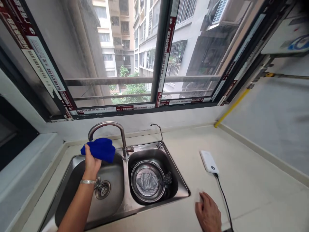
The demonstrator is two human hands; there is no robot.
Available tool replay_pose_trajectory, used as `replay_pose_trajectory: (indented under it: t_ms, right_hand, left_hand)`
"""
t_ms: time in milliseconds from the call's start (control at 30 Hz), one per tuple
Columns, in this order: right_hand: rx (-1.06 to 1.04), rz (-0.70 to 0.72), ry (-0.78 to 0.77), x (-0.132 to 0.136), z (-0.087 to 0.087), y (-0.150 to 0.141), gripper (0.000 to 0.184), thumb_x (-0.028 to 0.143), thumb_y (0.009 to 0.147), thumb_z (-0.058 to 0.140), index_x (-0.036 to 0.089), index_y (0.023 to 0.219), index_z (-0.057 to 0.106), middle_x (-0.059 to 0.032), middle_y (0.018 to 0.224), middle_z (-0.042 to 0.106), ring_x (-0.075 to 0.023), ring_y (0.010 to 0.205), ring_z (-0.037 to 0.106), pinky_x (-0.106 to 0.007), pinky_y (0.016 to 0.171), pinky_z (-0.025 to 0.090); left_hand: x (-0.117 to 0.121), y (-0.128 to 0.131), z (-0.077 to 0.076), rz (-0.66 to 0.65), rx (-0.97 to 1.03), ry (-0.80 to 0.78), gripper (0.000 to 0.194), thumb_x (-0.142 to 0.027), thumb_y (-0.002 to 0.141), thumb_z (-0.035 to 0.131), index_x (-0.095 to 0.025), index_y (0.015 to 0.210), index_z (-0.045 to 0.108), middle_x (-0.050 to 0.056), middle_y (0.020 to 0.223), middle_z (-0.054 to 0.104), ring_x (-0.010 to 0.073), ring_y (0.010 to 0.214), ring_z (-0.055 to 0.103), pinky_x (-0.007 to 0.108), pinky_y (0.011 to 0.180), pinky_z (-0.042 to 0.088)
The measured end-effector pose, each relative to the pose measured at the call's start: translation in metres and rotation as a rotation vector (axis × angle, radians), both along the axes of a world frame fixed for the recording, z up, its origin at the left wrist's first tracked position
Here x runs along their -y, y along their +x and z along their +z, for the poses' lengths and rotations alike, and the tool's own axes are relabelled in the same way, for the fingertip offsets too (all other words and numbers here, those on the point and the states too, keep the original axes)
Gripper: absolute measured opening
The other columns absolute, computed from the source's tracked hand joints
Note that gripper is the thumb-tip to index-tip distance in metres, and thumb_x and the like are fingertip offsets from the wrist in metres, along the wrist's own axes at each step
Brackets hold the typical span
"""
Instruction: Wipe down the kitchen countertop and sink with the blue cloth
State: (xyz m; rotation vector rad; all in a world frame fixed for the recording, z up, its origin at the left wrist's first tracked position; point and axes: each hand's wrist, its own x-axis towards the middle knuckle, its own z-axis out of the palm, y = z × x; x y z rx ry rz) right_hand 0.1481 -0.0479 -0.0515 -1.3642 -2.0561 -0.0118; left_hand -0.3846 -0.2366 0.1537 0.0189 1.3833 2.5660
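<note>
My left hand is raised over the left basin of the steel double sink and grips a blue cloth just under the spout of the curved faucet. A silver bracelet sits on that wrist. My right hand rests flat on the pale countertop right of the sink, fingers together, holding nothing. The right basin holds a round metal strainer basket with a grey cloth inside.
A white power bank with a black cable lies on the counter near my right hand. A small second tap stands behind the sink. A large window and a yellow pipe border the back.
</note>
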Motion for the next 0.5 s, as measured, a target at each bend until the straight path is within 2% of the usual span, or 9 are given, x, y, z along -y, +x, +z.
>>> replay_pose_trajectory:
  t_ms: [100,200,333,500]
  right_hand:
    - [-0.003,0.01,0.015,-0.002,-0.003,0.0,0.04,0.03,0.086,0.04,0.017,0.115,0.064,-0.018,0.124,0.068,-0.0344,0.111,0.064,-0.048,0.088,0.049]
    - [0.006,0.008,0.025,-0.003,-0.004,0.001,0.038,0.03,0.088,0.04,0.016,0.113,0.064,-0.0179,0.124,0.069,-0.0345,0.111,0.064,-0.048,0.087,0.049]
    - [-0.009,0.028,0.04,-0.003,-0.003,0.0,0.037,0.029,0.088,0.04,0.015,0.113,0.063,-0.0189,0.125,0.068,-0.0336,0.112,0.063,-0.047,0.09,0.049]
    - [-0.032,0.023,0.044,-0.001,0.0,-0.003,0.036,0.028,0.089,0.04,0.015,0.114,0.063,-0.0189,0.125,0.067,-0.0321,0.114,0.062,-0.047,0.093,0.049]
  left_hand:
    - [-0.023,0.007,0.036,-0.036,0.02,0.114,0.04,-0.058,0.097,0.047,-0.023,0.109,0.063,0.008,0.128,0.064,0.0207,0.122,0.06,0.032,0.098,0.06]
    - [-0.047,0.001,0.06,0.003,-0.088,0.156,0.046,-0.062,0.095,0.044,-0.02,0.103,0.058,0.012,0.119,0.065,0.021,0.117,0.062,0.032,0.1,0.057]
    - [-0.076,-0.015,0.076,0.145,-0.114,0.112,0.048,-0.066,0.088,0.05,-0.019,0.096,0.049,0.011,0.1,0.062,0.0216,0.103,0.063,0.034,0.094,0.059]
    - [-0.111,-0.017,0.084,0.226,-0.124,-0.029,0.055,-0.07,0.089,0.045,-0.016,0.098,0.05,0.008,0.091,0.055,0.0195,0.087,0.06,0.034,0.083,0.059]
